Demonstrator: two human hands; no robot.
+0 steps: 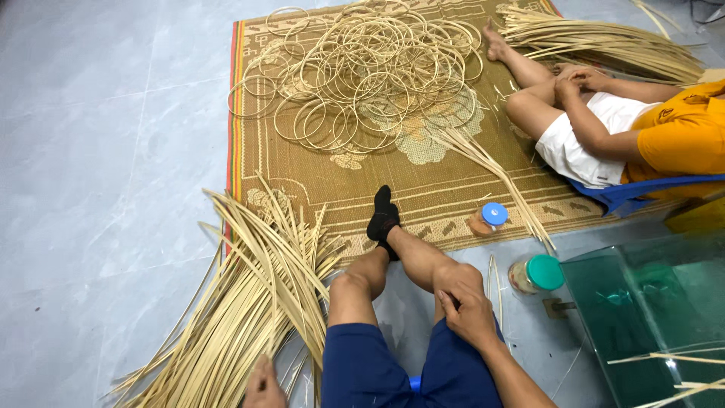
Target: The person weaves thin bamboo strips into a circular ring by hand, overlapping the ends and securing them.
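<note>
Reaching into the bamboo strips (242,302), the left hand (264,385) looks loosely curled, grip unclear; picking one strip cleanly avoids tangles. Right hand (468,310) rests open and empty on the knee.

Even, soft indoor light; a sharp picture.
The grey floor (98,151) carried a faint pale sheen toward nine o'clock; shadows stayed weak under the bamboo strips (242,302). The glass tank (649,302) at four o'clock showed mild reflections. Edges bowed slightly.
</note>
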